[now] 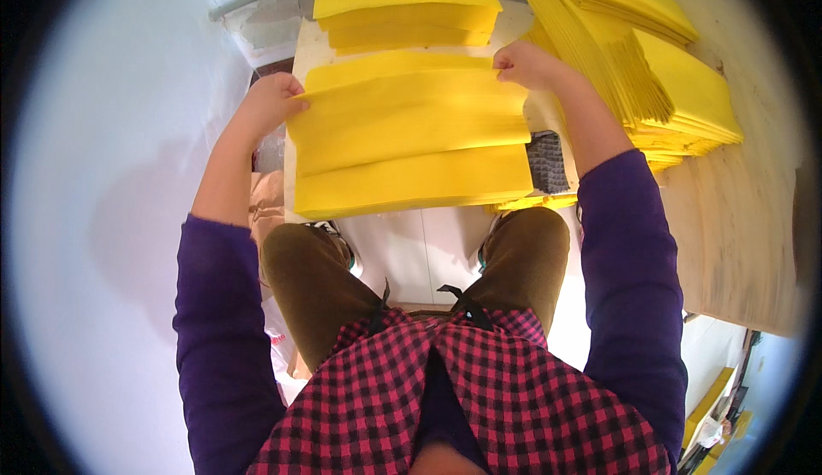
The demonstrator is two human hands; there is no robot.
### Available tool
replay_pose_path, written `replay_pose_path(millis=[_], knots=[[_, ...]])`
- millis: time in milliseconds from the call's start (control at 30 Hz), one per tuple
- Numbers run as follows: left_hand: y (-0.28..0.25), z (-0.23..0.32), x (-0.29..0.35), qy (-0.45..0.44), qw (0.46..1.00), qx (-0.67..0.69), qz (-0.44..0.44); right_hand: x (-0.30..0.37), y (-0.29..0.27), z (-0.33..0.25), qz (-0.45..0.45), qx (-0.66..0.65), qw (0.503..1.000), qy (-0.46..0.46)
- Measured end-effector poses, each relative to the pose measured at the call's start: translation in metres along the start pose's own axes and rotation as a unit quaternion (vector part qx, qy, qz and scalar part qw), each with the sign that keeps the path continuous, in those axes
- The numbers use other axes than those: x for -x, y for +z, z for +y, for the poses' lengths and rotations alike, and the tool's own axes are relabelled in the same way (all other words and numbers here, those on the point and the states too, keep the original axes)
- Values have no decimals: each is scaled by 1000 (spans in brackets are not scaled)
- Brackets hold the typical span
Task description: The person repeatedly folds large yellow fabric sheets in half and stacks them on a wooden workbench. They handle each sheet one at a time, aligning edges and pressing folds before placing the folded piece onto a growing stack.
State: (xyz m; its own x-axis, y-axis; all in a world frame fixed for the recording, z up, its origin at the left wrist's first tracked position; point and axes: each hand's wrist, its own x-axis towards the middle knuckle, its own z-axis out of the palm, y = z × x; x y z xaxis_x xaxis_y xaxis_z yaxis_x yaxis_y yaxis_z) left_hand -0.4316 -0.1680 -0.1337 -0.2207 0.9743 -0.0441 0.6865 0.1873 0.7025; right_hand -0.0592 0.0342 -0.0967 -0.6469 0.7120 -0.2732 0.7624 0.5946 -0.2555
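Note:
A wide, soft-looking yellow sheet point(402, 119) with crosswise folds lies in front of me, over more yellow layers at the near side of the table. My left hand point(279, 103) pinches its left edge between thumb and fingers. At its far right corner, my right hand point(526, 65) is closed on the same sheet, the fingertips pressed together. Just beyond is a neat stack of folded yellow sheets point(407, 25). How many layers each hand grips cannot be made out.
Fanned piles of yellow sheets point(599, 55) stand on the right, on a wooden surface point(723, 235). A dark grey textured patch point(546, 162) shows beside the near layers. A white wall point(111, 192) rises close on the left, and a brown paper bag point(267, 197) is by my left knee.

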Motion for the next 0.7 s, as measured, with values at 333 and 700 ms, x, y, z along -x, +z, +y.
replay_pose_path(millis=[333,700], knots=[[-72,92,146,93,994,13,55,162,-41,-62,190,47,968,-157],[-77,192,148,178,971,113,108,281,-120,-31,295,119,939,-130]])
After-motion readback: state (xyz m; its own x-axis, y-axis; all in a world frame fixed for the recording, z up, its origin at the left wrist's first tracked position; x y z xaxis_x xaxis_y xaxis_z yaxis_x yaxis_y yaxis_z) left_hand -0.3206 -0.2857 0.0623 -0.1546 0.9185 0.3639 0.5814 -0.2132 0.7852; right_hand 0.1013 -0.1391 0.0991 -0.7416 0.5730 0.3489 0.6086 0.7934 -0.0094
